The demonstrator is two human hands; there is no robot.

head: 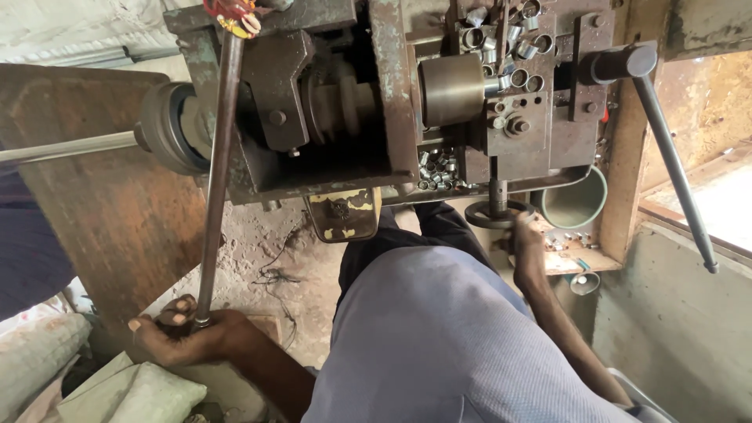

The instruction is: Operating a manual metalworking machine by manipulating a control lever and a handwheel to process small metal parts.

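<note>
The person wears a pale grey-blue garment of smooth, lightly creased cloth over the torso, with dark trousers showing beyond its hem. Both forearms are bare, with no sleeves reaching them. The 2 hands, left hand (pixel 182 333) and right hand (pixel 526 249), carry no gloves, rings or watch.

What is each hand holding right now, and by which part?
Left hand grips the long lever rod at its lower end. Right hand rests on the small handwheel.
</note>
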